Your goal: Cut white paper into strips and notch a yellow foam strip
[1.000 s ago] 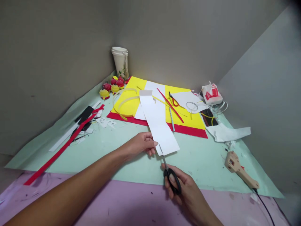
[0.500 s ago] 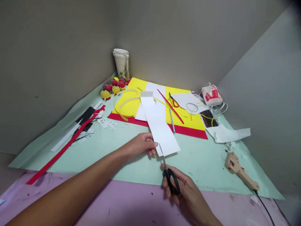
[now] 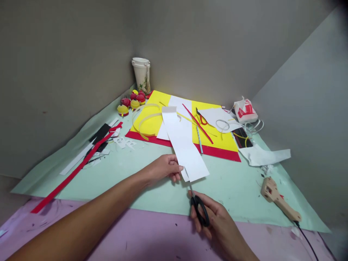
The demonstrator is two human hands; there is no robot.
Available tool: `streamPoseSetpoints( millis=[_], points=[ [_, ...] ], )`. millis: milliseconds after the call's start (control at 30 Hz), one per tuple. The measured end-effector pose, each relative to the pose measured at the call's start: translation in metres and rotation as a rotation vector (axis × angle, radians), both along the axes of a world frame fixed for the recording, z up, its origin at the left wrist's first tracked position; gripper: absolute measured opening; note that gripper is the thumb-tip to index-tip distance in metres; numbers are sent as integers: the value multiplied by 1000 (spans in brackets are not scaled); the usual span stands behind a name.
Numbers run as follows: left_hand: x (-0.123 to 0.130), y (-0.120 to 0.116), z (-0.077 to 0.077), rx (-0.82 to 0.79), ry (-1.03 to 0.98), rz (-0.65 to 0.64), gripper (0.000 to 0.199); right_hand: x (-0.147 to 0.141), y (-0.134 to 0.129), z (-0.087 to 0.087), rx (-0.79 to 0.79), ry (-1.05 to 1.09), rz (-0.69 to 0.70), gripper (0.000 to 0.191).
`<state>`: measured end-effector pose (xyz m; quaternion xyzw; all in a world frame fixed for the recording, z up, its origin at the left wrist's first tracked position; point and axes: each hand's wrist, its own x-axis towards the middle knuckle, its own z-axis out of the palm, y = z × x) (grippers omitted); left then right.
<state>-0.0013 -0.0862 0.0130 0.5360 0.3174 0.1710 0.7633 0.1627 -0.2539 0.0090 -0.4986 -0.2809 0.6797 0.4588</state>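
Lilac covering [image 3: 146, 235] spreads nearest, overlapped by a pale green sheet [image 3: 146, 197]. Closest in, the right hand [image 3: 217, 217] curls its fingers around the black handles of the scissors [image 3: 202, 214]; whether the blades are parted is too small to tell. They point away and slightly left, meeting the near edge of the white paper strip [image 3: 182, 145] at the mouth of a short slit. The left hand [image 3: 165, 168] is the nearer to the paper, pinching its left edge between thumb and fingers just beside the slit's inner end. The strip's long axis runs away and leftward, roughly in line with the blades, its far part over the yellow board [image 3: 152, 127]. Beyond stands a white cup [image 3: 141, 76] by the grey walls [image 3: 190, 47].
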Motion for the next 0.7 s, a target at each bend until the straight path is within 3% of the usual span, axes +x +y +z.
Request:
streamPoseSetpoints(
  millis=[700],
  points=[
    [0,0,0,-7,-8,4,28,-2,1,7,-73,-17,-53,49]
  ],
)
